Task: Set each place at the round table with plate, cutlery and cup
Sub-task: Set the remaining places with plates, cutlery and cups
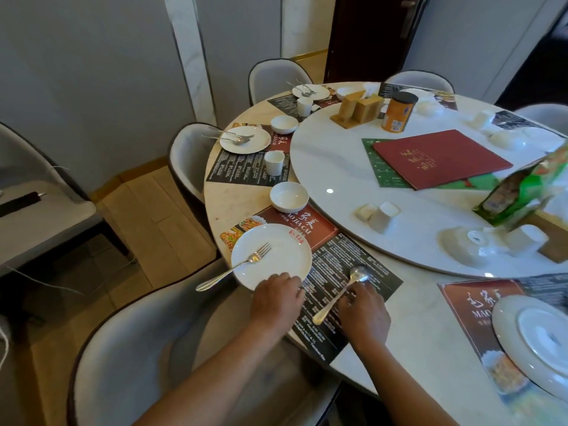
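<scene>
Steel spoon (341,295) pinched by right hand (364,312), bowl end over placemat (344,262) just right of plate (271,256). Plate rim held by left hand (276,295); fork (235,267) laid across plate. Step: cutlery at near place. Next, prob.: spoon set down w/ fork; cup (384,216) to be fetched from turntable (338,167).

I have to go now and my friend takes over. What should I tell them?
Left hand grips the near plate's rim; a fork lies across it.
Right hand pinches a spoon over the placemat.
Done: two far places have plate, cutlery, cup; this one has a bowl.
Left: put the spoon down, add a cup, then set the next place, where plates wait.
</scene>
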Available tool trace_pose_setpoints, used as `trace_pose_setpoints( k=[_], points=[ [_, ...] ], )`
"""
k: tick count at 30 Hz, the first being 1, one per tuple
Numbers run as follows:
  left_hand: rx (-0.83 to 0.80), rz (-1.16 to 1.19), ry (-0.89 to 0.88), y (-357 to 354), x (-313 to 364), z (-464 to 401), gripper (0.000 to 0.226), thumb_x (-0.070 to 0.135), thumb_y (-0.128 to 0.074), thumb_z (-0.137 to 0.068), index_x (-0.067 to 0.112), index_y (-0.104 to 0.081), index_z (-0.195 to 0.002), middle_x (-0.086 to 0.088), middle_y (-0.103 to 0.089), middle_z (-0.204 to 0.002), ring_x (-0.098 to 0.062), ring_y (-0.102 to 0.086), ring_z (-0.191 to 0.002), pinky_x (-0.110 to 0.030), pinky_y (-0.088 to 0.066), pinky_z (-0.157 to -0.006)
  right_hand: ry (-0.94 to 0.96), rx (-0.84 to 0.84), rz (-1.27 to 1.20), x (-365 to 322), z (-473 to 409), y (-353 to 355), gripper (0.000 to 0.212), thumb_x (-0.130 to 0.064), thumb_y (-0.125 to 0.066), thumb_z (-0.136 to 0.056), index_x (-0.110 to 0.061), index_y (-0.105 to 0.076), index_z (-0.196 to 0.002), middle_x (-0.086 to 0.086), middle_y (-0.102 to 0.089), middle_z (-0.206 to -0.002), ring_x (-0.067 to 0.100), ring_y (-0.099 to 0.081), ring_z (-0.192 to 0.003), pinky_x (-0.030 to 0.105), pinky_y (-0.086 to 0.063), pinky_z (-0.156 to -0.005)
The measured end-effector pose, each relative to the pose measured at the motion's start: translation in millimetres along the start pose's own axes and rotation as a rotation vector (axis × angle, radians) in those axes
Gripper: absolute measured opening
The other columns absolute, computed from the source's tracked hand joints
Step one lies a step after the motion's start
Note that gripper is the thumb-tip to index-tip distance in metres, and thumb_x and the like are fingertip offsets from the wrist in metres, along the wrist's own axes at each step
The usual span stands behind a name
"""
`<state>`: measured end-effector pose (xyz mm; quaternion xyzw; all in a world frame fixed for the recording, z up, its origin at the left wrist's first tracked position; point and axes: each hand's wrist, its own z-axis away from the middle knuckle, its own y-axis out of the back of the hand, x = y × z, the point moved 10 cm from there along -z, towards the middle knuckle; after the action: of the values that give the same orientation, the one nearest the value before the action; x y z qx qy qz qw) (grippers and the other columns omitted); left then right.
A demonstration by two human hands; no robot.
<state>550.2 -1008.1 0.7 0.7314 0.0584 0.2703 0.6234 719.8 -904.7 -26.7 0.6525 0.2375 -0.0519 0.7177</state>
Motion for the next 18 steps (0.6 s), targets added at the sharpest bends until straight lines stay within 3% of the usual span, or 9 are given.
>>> trace_pose_setpoints(
  k=[4,8,11,14,18],
  points=[
    [-0.103,0.018,-0.075,-32,52,-2,0.026,0.043,-0.058,-0.097,0.022,-0.068,-0.109,0.003,-0.066,-0.101,-0.019,-0.064,-0.092,-0.036,-0.054,-0.075,0.067,-0.059,0.113,27,2,-3,0.023,-0.033,-0.056,-0.092,-0.028,-0.066,-0.112,-0.004,-0.061,-0.117,0.017,-0.054,-0.107,0.03,-0.046,-0.072],
    [-0.169,-0.021,-0.077,-50,78,-8,0.023,0.042,-0.063,-0.095,0.022,-0.063,-0.106,0.001,-0.064,-0.098,-0.021,-0.064,-0.09,-0.035,-0.054,-0.071,0.195,-0.062,0.156,29,4,-5,0.031,-0.038,-0.058,-0.094,-0.031,-0.065,-0.122,-0.006,-0.059,-0.127,0.015,-0.054,-0.111,0.029,-0.051,-0.084],
    [-0.192,-0.09,-0.061,-57,84,-15,0.017,0.031,-0.061,-0.098,0.018,-0.063,-0.108,-0.001,-0.065,-0.095,-0.023,-0.065,-0.083,-0.036,-0.054,-0.065,0.226,-0.078,0.148,31,4,-7,0.035,-0.04,-0.057,-0.094,-0.033,-0.062,-0.128,-0.007,-0.057,-0.129,0.015,-0.053,-0.113,0.031,-0.051,-0.087],
    [-0.2,-0.144,-0.077,-60,89,-19,0.013,0.013,-0.055,-0.099,0.012,-0.064,-0.109,-0.005,-0.066,-0.091,-0.023,-0.063,-0.076,-0.034,-0.043,-0.057,0.248,-0.101,0.143,34,2,-9,0.035,-0.041,-0.055,-0.094,-0.032,-0.062,-0.128,-0.006,-0.057,-0.129,0.016,-0.053,-0.114,0.032,-0.05,-0.088],
    [-0.174,-0.095,-0.035,-53,81,-19,0.018,0.008,-0.048,-0.101,0.01,-0.062,-0.113,-0.006,-0.067,-0.099,-0.022,-0.06,-0.078,-0.032,-0.043,-0.06,0.249,-0.13,0.16,34,-5,-11,0.032,-0.04,-0.056,-0.093,-0.031,-0.064,-0.123,-0.005,-0.058,-0.125,0.017,-0.053,-0.111,0.034,-0.047,-0.09]
  ],
)
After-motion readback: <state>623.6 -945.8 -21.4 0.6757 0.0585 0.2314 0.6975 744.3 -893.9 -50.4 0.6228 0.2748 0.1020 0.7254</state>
